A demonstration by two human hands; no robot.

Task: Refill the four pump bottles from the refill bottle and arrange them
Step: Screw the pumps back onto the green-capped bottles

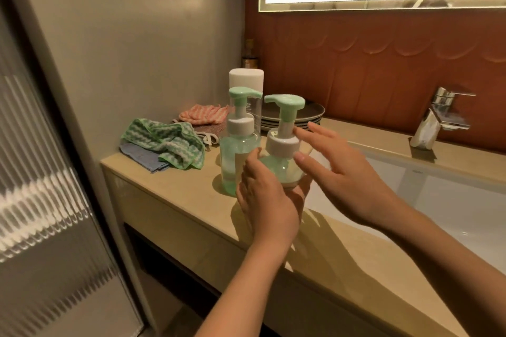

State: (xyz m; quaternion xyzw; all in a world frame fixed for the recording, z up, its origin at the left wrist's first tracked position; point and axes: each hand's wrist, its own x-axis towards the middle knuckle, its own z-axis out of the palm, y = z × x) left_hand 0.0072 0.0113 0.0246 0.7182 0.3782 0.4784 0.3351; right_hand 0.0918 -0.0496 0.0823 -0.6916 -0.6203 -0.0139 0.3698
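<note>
Clearly, at the counter point(175, 189) edge, the near pump bottle point(279, 168) has its rounded belly wrapped by my left hand point(269, 200); my right hand point(342, 172) hovers spread, holding nothing. Light, slick plastic, I judge: grip the white collar point(282, 143).

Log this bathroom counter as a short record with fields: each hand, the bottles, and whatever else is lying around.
left hand: holds the round pump bottle by its base
right hand: open, fingers straight, beside that bottle's top
tall pump bottle: upright on the counter, left of the round one
white-capped bottle: behind the tall pump bottle
cloths: heaped at the counter's left end
plates: stacked behind the bottles
faucet: far right of the counter
</note>
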